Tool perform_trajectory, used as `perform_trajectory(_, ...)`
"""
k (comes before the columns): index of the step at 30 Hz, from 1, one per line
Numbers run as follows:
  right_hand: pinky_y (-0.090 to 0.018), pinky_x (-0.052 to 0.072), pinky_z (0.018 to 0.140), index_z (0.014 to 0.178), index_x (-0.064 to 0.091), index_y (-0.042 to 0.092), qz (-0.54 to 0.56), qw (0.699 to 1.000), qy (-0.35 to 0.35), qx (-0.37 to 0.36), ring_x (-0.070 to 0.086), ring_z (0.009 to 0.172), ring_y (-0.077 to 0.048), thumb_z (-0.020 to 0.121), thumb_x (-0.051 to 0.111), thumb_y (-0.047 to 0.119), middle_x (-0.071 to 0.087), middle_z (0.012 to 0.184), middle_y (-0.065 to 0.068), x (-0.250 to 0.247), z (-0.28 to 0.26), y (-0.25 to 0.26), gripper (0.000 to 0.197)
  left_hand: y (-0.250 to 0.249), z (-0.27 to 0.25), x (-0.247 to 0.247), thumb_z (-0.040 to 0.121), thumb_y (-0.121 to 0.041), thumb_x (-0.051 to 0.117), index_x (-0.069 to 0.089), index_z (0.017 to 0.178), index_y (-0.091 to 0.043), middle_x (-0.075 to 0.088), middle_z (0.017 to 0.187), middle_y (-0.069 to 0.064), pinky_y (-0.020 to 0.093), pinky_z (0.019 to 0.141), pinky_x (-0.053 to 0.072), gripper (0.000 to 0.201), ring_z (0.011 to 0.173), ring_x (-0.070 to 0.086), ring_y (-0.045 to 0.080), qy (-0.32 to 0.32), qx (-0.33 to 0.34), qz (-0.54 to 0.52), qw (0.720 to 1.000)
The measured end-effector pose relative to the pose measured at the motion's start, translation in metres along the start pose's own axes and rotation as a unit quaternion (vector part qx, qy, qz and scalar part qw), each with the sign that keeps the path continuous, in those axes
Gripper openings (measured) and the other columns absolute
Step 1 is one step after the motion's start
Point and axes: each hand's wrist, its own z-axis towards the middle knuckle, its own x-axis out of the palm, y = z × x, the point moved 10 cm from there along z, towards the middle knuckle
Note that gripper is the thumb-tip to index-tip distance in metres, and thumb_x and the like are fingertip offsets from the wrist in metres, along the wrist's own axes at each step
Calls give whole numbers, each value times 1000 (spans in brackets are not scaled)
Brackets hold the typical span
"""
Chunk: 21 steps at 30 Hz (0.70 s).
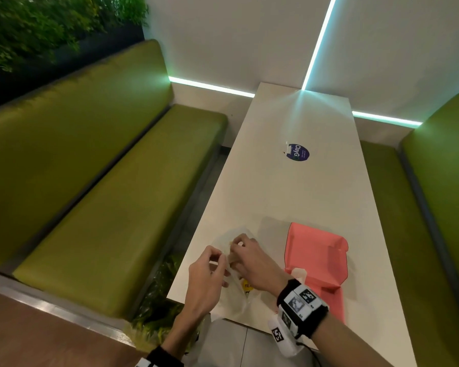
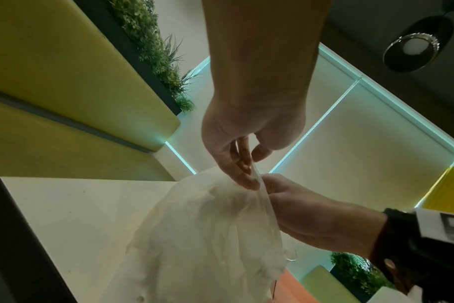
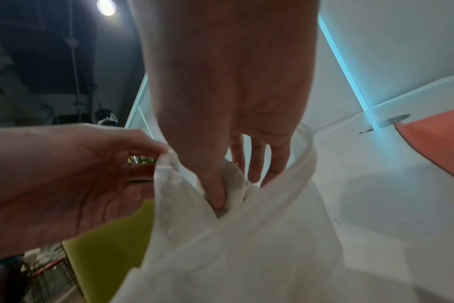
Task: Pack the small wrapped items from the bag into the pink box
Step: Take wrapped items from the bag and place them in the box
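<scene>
A translucent white plastic bag [image 1: 235, 294] lies at the near left corner of the white table [image 1: 289, 197]. My left hand [image 1: 221, 257] pinches the bag's rim [image 2: 258, 180] and holds the mouth up and apart. My right hand [image 1: 236, 246] reaches into the mouth; in the right wrist view its thumb and fingers [image 3: 254, 168] pinch a small white wrapped item [image 3: 236, 180]. The rest of the bag's contents are hidden by the plastic. The pink box [image 1: 316, 258] lies open to the right of the bag, its inside mostly bare.
A round dark sticker [image 1: 297, 152] is on the table's middle. Green padded benches [image 1: 112, 207] flank the table on both sides, with a white wall at the far end. Plants [image 1: 157, 308] sit below the table's left edge.
</scene>
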Motion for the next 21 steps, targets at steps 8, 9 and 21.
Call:
perform_trajectory(8, -30, 46, 72, 91, 49, 17, 128, 989, -60, 51, 51, 80, -13, 92, 52, 20, 58, 89, 2, -11, -15, -3, 4, 5, 6, 11, 99, -23, 58, 60, 91, -18, 67, 85, -3, 30, 61, 61, 10, 75, 67, 14, 7, 25, 28, 999)
perform_trajectory(9, -25, 43, 65, 90, 46, 18, 164, 981, -73, 67, 50, 72, -11, 92, 52, 18, 57, 83, 2, -12, -15, -7, 6, 5, 6, 13, 99, -24, 58, 60, 91, -19, 67, 85, -4, 31, 63, 61, 9, 76, 67, 12, 8, 30, 32, 999)
perform_trajectory(21, -32, 48, 65, 81, 59, 9, 505, 816, -90, 267, 52, 73, -19, 90, 43, 8, 55, 77, -7, 19, -34, -49, 18, 15, 18, 35, 98, -49, 26, 41, 136, -38, 39, 138, -23, 13, 107, 25, 42, 129, 35, -5, 38, 186, 123, 974)
